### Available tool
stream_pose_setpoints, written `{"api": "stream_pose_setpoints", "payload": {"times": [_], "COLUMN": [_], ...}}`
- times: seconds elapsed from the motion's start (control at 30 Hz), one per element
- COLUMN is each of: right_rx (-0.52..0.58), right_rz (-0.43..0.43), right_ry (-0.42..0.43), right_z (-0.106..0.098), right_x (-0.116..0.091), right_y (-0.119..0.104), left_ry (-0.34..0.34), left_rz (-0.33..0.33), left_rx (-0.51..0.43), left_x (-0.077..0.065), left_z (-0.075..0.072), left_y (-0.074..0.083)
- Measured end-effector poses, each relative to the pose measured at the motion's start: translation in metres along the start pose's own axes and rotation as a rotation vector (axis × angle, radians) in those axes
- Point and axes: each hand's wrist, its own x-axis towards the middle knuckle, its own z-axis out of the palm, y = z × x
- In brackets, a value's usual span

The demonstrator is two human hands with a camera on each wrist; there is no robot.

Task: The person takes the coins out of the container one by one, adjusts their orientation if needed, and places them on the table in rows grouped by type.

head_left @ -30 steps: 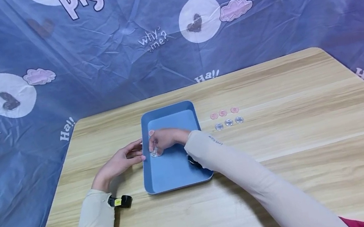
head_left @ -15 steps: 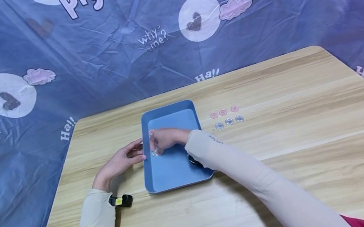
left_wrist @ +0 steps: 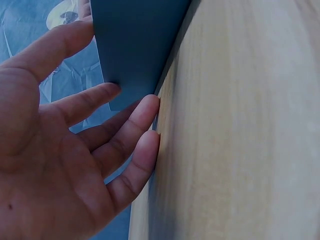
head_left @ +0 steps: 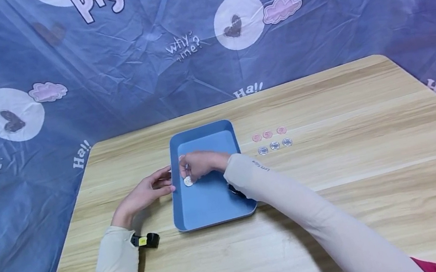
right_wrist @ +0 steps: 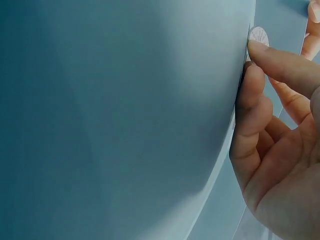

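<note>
A clear round plastic token (head_left: 188, 181) is pinched by my right hand (head_left: 200, 164) low inside the blue tray (head_left: 212, 204). In the right wrist view, the thumb lies over the edge of the token (right_wrist: 259, 35), which stands tilted up from the tray floor. My left hand (head_left: 146, 196) is at the tray's left side. Its fingertips touch the outer wall, fingers loosely bent, as the left wrist view shows with the tray wall (left_wrist: 135, 45). A small pinkish patch just beyond my right hand is too hidden to make out.
Right of the tray lie pink tokens (head_left: 267, 134) in a row, with a row of clear bluish tokens (head_left: 274, 145) nearer me. The wooden table (head_left: 355, 156) ends at a blue printed cloth (head_left: 125, 74) behind it.
The clear token has tilted up and shifted slightly right in my right hand's fingers. My left hand has stayed at the tray wall.
</note>
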Motion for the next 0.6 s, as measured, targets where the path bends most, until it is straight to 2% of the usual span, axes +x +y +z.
{"api": "stream_pose_setpoints", "payload": {"times": [0.6], "right_rx": [0.198], "right_rz": [-0.015], "right_ry": [-0.064], "right_z": [-0.0066], "right_x": [-0.0048], "right_y": [0.0029], "left_ry": [0.004], "left_rz": [-0.005], "left_rx": [0.022], "left_x": [-0.0004], "left_z": [-0.0003], "left_y": [-0.0006]}}
